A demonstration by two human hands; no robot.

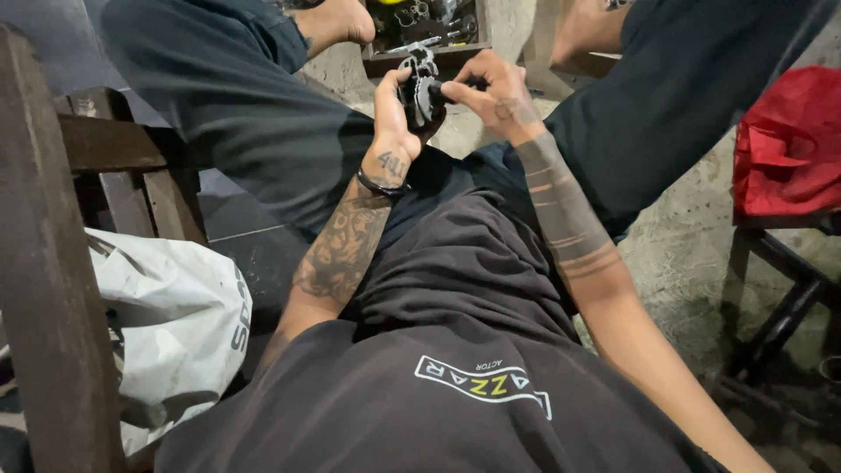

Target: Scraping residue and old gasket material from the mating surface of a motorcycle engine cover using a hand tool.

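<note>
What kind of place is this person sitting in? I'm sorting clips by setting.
Probably a small, rough repair workshop. The floor is bare stained concrete, a tray of metal tools sits ahead, and the left hand and right hand hold a small metal mechanical part. A worn wooden bench stands alongside.

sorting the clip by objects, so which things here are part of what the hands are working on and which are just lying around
In hand:
left hand and right hand, both gripping the small black and metal part
open box of metal parts just beyond the hands

Lying about:
white plastic bag
red bag
wooden chair frame
</note>
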